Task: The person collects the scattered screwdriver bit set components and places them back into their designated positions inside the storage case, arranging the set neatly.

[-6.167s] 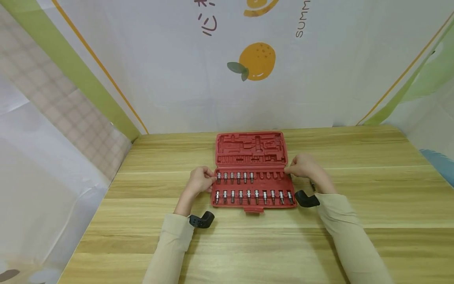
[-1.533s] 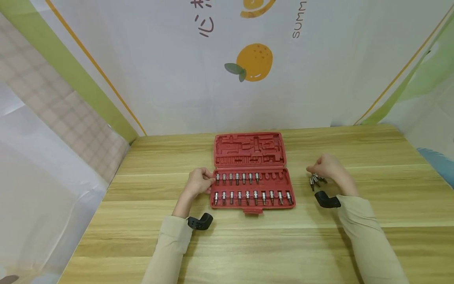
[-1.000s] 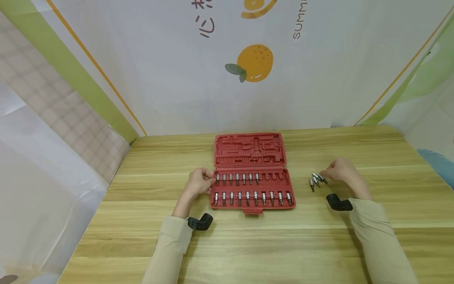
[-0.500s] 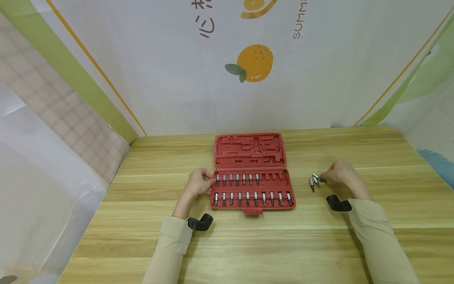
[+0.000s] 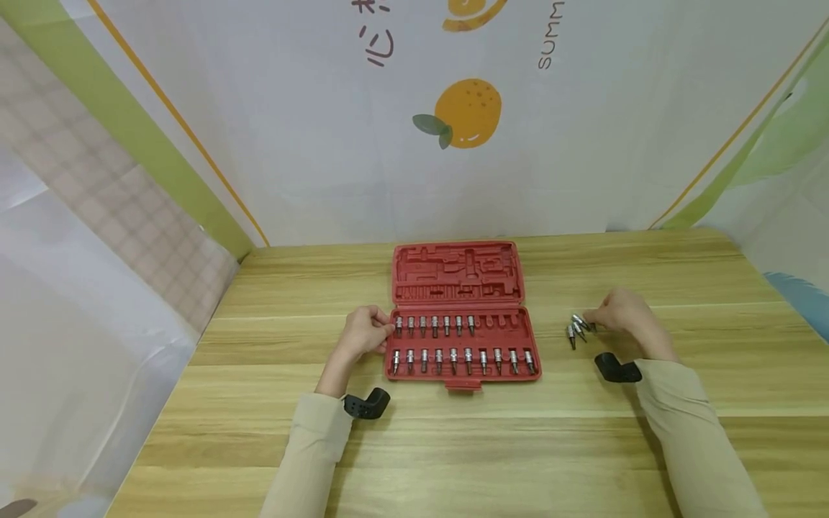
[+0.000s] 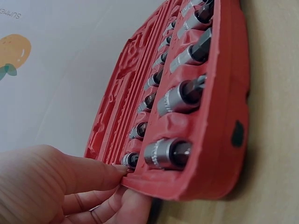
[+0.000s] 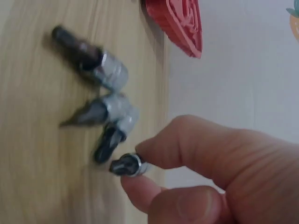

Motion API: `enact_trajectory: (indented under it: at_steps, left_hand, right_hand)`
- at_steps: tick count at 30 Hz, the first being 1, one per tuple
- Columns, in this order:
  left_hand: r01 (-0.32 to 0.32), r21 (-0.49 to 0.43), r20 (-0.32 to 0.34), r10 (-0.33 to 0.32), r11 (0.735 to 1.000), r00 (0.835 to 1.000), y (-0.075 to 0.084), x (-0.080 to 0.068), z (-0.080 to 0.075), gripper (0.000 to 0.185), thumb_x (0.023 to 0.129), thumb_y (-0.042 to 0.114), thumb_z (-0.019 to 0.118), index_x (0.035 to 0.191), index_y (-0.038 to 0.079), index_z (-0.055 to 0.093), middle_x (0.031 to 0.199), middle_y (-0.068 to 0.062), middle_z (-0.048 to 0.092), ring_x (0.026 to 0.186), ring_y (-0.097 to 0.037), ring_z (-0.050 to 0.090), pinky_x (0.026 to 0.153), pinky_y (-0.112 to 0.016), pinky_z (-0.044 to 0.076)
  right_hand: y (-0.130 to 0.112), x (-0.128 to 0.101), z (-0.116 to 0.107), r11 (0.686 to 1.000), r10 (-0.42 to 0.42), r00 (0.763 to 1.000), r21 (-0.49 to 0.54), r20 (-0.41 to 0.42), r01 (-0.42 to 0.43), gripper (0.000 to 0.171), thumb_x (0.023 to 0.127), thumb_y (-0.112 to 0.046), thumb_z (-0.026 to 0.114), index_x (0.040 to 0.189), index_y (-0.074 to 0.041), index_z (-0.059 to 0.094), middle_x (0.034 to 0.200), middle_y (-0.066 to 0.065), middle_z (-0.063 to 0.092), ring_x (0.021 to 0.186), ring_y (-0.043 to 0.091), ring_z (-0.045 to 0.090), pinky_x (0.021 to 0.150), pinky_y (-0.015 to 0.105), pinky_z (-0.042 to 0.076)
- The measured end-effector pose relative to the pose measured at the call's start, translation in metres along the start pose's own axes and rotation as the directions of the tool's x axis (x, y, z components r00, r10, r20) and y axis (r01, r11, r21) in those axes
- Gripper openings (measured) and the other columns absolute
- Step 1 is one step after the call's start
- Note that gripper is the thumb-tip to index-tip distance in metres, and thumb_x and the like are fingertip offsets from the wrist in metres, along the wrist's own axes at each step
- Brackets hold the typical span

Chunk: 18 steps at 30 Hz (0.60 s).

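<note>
Your right hand (image 5: 620, 314) pinches a bit socket (image 7: 126, 165) between thumb and forefinger, right of frame centre, long axis horizontal, tip pointing left. Your left hand (image 5: 364, 334) grips the red case (image 5: 463, 338) at its left edge.

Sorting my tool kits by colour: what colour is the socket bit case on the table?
Red, the case throughout; the head view shows it best.

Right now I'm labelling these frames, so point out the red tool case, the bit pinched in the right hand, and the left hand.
red tool case (image 5: 463, 338): head view, bare tray surface between the two bit rows.
pinched bit (image 7: 127, 165): right wrist view, its silver socket end.
left hand (image 5: 364, 334): head view, back of the hand.
</note>
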<state>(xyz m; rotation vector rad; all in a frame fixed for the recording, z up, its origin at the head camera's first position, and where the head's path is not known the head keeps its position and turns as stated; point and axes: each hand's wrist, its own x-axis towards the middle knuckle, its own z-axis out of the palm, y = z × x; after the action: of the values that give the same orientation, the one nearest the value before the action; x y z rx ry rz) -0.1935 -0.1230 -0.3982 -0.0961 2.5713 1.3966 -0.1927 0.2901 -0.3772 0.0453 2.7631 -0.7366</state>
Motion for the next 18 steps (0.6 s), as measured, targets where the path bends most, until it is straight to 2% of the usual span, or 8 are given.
enact_trajectory:
  at_steps: [4, 18]
  left_hand:
    - [-0.006, -0.006, 0.0, 0.006, 1.0, 1.0, -0.001, 0.001, 0.0, 0.005, 0.088, -0.002, 0.061, 0.086, -0.005, 0.058, 0.068, -0.01, 0.056, 0.045, -0.011, 0.053, 0.045, -0.025, 0.054]
    - [-0.007, -0.004, 0.003, 0.007, 1.0, 1.0, -0.001, 0.001, 0.0, 0.004, 0.088, -0.002, 0.061, 0.088, -0.005, 0.058, 0.069, -0.01, 0.057, 0.045, -0.012, 0.053, 0.045, -0.025, 0.054]
  right_hand:
    - [-0.01, 0.0, 0.0, 0.999, -0.035, 0.999, -0.004, 0.004, 0.035, 0.046, 0.082, -0.024, 0.061, 0.045, -0.019, 0.034, 0.044, -0.01, 0.025, 0.043, 0.006, 0.023, 0.043, 0.019, 0.022]
    - [-0.05, 0.007, 0.01, 0.997, -0.08, 0.997, -0.001, 0.014, 0.08, 0.047, 0.085, -0.024, 0.06, 0.045, -0.018, 0.035, 0.044, -0.01, 0.025, 0.043, 0.005, 0.021, 0.042, 0.019, 0.02]
